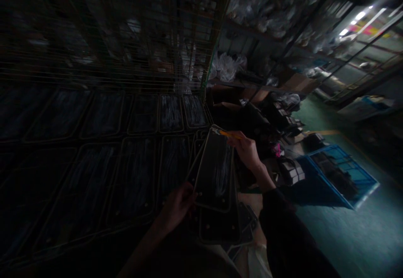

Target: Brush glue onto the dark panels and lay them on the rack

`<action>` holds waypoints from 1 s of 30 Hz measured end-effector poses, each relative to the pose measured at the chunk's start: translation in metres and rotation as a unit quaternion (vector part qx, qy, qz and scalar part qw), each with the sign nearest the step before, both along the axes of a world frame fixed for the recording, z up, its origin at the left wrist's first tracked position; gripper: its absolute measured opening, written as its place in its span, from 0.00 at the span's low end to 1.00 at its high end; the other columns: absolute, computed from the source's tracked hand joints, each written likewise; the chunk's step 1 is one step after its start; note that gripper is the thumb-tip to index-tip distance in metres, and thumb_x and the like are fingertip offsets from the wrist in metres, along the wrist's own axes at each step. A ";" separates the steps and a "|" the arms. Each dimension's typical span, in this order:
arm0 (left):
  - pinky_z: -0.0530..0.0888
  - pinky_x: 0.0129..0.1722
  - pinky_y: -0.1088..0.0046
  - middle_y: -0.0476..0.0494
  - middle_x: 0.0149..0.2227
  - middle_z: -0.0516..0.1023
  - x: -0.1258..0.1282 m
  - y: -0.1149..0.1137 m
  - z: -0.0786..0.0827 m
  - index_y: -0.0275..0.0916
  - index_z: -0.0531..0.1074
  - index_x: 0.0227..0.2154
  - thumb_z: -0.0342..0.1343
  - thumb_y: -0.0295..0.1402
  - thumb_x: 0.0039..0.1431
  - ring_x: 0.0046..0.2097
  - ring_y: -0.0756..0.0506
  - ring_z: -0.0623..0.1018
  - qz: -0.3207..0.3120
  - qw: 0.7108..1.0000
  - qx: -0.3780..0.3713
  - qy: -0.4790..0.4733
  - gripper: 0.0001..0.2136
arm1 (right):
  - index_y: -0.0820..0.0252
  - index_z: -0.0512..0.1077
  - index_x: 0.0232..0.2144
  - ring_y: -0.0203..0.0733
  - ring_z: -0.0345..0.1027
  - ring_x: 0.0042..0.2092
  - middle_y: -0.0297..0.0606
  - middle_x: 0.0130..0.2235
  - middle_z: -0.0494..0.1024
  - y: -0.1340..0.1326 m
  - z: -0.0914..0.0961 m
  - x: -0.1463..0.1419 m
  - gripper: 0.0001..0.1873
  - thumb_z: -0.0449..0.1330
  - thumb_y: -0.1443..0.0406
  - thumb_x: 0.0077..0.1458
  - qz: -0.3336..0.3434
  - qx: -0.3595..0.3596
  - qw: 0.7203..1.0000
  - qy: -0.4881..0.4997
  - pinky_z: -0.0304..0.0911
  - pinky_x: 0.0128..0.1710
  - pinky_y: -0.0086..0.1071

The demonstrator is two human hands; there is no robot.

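Note:
My right hand (247,149) is closed around a thin brush (229,134) with a yellow-orange handle. Its pale tip touches the far end of a dark rectangular panel (214,169) with rounded corners and a light rim. Whitish streaks run down the panel's right half, and small round marks show at its near corners. At the panel's lower left edge, my left hand (181,202) is closed on the rim; the fingertips are partly lost in the dark. Under this panel lies a stack of similar dark panels (220,229).
Rows of streaked dark panels (137,177) fill the left side, before a wire-mesh rack (141,60). Shelves with clear plastic bags (228,66) stand behind. To the right are stacked dark parts (291,171) and a blue crate (333,177) on the green floor (362,223).

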State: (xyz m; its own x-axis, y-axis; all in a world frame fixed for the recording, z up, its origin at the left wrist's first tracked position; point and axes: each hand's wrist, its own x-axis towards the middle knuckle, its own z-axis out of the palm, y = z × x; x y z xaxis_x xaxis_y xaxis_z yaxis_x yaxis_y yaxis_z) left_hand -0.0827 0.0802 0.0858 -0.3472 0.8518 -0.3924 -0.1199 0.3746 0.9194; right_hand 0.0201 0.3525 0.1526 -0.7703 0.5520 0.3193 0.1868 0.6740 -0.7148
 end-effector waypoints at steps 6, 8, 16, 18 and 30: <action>0.66 0.17 0.79 0.52 0.22 0.73 -0.001 -0.001 -0.004 0.40 0.66 0.32 0.52 0.47 0.57 0.19 0.51 0.72 0.000 1.000 0.017 -0.010 0.14 | 0.59 0.69 0.50 0.42 0.76 0.39 0.39 0.38 0.78 -0.030 -0.005 0.020 0.15 0.50 0.58 0.67 0.055 0.003 0.997 -0.048 0.72 0.39 0.31; 0.66 0.17 0.80 0.52 0.22 0.73 -0.001 -0.001 -0.004 0.40 0.65 0.32 0.51 0.46 0.58 0.19 0.51 0.72 -0.010 1.000 0.010 -0.018 0.14 | 0.58 0.69 0.50 0.40 0.76 0.37 0.38 0.36 0.79 -0.052 0.004 0.037 0.14 0.50 0.59 0.68 0.082 -0.010 0.994 -0.075 0.71 0.37 0.30; 0.63 0.14 0.81 0.53 0.20 0.72 0.000 0.000 -0.002 0.40 0.64 0.34 0.49 0.43 0.59 0.16 0.52 0.71 -0.003 0.999 -0.030 -0.027 0.11 | 0.56 0.70 0.51 0.38 0.75 0.38 0.38 0.37 0.79 -0.115 0.031 0.095 0.14 0.50 0.61 0.68 0.136 -0.118 0.973 -0.144 0.69 0.36 0.26; 0.63 0.14 0.82 0.53 0.20 0.72 0.001 0.000 -0.001 0.40 0.64 0.33 0.48 0.44 0.59 0.17 0.52 0.72 -0.007 0.999 -0.028 -0.032 0.12 | 0.57 0.70 0.50 0.38 0.75 0.37 0.38 0.35 0.79 -0.117 0.031 0.104 0.14 0.49 0.61 0.69 0.142 -0.158 0.967 -0.140 0.69 0.37 0.27; 0.69 0.22 0.77 0.51 0.25 0.72 0.001 -0.003 -0.005 0.39 0.67 0.32 0.53 0.44 0.58 0.24 0.50 0.74 0.018 0.999 0.022 0.030 0.12 | 0.59 0.70 0.47 0.40 0.75 0.34 0.36 0.32 0.77 -0.033 0.006 0.070 0.16 0.51 0.56 0.67 -0.064 -0.052 0.997 0.007 0.72 0.37 0.33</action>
State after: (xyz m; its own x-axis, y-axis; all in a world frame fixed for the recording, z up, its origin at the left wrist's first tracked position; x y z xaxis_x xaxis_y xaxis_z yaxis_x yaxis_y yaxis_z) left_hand -0.0816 0.0777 0.0803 -0.4003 0.8543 -0.3314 -0.0763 0.3293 0.9411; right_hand 0.0902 0.3191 0.1585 -0.6876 0.6759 0.2653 0.2557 0.5673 -0.7828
